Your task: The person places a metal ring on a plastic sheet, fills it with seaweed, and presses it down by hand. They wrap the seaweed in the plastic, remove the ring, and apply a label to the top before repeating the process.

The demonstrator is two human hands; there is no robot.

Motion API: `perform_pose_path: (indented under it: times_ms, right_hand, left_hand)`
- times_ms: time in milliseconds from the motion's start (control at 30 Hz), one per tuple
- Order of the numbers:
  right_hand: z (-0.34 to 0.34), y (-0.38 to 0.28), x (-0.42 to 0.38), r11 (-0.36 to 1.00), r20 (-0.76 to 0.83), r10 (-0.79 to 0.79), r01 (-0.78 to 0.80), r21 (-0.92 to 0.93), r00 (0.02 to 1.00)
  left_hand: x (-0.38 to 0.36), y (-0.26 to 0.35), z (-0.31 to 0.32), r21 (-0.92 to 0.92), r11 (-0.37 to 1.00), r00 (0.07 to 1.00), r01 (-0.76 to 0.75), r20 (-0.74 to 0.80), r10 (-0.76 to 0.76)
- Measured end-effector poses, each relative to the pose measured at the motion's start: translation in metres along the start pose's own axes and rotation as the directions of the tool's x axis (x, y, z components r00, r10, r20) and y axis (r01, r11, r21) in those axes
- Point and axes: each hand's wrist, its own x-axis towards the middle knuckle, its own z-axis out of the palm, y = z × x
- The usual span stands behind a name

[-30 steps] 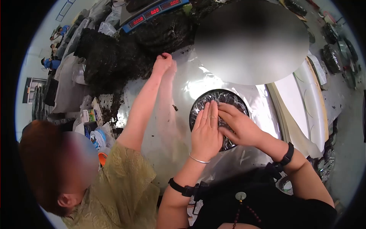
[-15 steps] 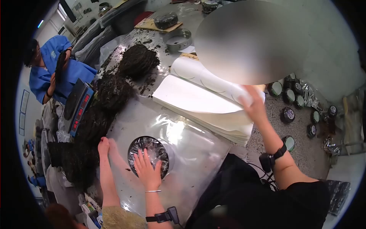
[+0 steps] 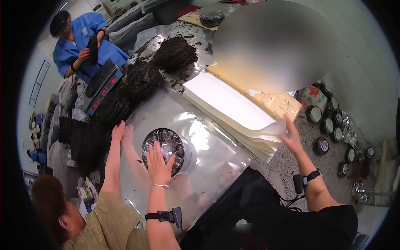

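My left hand (image 3: 160, 164) rests flat, fingers stretched, on a dark disc wrapped in clear plastic film (image 3: 168, 143). A round metal ring (image 3: 187, 155) surrounds this disc on the plastic-covered table. Over on the right, my right hand (image 3: 293, 136) pinches the near right corner of a white sheet (image 3: 268, 130), which curls up a little from the stack of white sheets (image 3: 225, 102). Beside the disc, another person's hand (image 3: 118, 132) touches the plastic sheeting (image 3: 146, 109) near its left edge.
Dark, crumbly clumps (image 3: 175, 54) line the table's far left side by a digital scale (image 3: 104, 89). A person in blue (image 3: 89, 31) stands behind it, holding a dark disc (image 3: 93, 49). Several wrapped round pieces (image 3: 321, 146) lie on the speckled surface at right.
The large curled sheet over the stack is gone from sight, and the top now lies mostly flat. My right hand has moved nearer the stack's corner. The view has shifted; my left hand stays on the disc.
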Motion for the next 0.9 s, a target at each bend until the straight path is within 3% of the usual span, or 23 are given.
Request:
perform_pose_path:
  times_ms: [33,100,167,267,300,333,367,400,467,567,667,733,800,833,867,900]
  right_hand:
    - [0.001,-0.014,-0.013,0.965,0.258,-0.180,0.222,-0.140,0.949]
    - [0.010,-0.025,-0.022,0.829,0.504,-0.320,0.495,-0.260,0.802]
    - [0.021,-0.025,-0.027,0.759,0.492,-0.356,0.553,-0.343,0.794]
    - [0.044,0.021,-0.010,0.854,0.191,-0.443,0.477,-0.207,0.876]
    - [0.044,0.033,-0.003,0.906,0.093,-0.363,0.375,-0.195,0.927]
    - [0.040,0.046,0.003,0.949,-0.005,-0.270,0.265,-0.171,0.963]
    - [0.031,0.060,0.015,0.996,-0.171,-0.047,0.059,0.067,0.984]
    - [0.023,0.072,0.030,0.939,-0.270,0.207,-0.114,0.326,0.940]
    - [-0.005,0.067,0.054,0.762,-0.316,0.436,-0.159,0.627,0.843]
    - [-0.008,0.058,0.079,0.814,-0.538,0.383,0.001,0.581,0.751]
    - [-0.028,0.050,0.097,0.940,-0.581,0.212,-0.002,0.340,0.786]
    - [-0.045,-0.021,0.126,0.980,-0.596,-0.154,0.199,0.010,0.788]
    - [-0.067,-0.088,0.168,0.906,-0.536,-0.407,0.253,-0.339,0.740]
    - [-0.077,-0.115,0.195,0.900,-0.491,-0.427,0.301,-0.316,0.760]
    - [-0.084,-0.135,0.228,0.825,-0.506,-0.565,0.446,-0.347,0.652]
    - [-0.101,-0.157,0.255,0.815,-0.504,-0.579,0.446,-0.370,0.641]
  left_hand:
    - [0.000,0.001,-0.001,-0.007,1.000,1.000,0.000,-0.001,0.000]
    - [0.001,0.003,-0.001,0.000,1.000,1.000,0.002,-0.016,-0.002]
    - [0.002,0.002,0.001,0.003,1.000,0.999,0.001,-0.053,-0.001]
    - [0.000,0.002,0.005,0.005,1.000,0.997,0.018,-0.078,-0.017]
    - [-0.001,0.003,0.005,0.010,1.000,0.996,0.019,-0.088,-0.018]
    - [-0.002,0.002,0.004,0.016,1.000,0.995,0.017,-0.096,-0.015]
    - [-0.002,0.001,0.004,0.009,1.000,0.995,0.014,-0.095,-0.013]
    - [-0.002,0.000,0.003,0.008,1.000,0.995,0.021,-0.098,-0.020]
    - [-0.002,0.000,0.001,0.000,1.000,0.994,0.024,-0.105,-0.024]
    - [0.001,0.001,0.003,-0.011,0.998,0.991,0.064,-0.120,-0.065]
    - [-0.001,0.007,-0.001,-0.019,0.994,0.987,0.109,-0.114,-0.110]
    - [-0.002,0.006,0.004,-0.020,0.993,0.983,0.115,-0.138,-0.117]
    - [-0.004,0.004,0.007,-0.031,0.995,0.978,0.092,-0.185,-0.097]
    - [-0.004,0.004,0.007,-0.037,0.994,0.977,0.099,-0.184,-0.105]
    - [-0.007,0.002,0.005,-0.048,0.992,0.977,0.115,-0.173,-0.121]
    - [-0.007,0.002,0.004,-0.063,0.991,0.978,0.118,-0.165,-0.127]
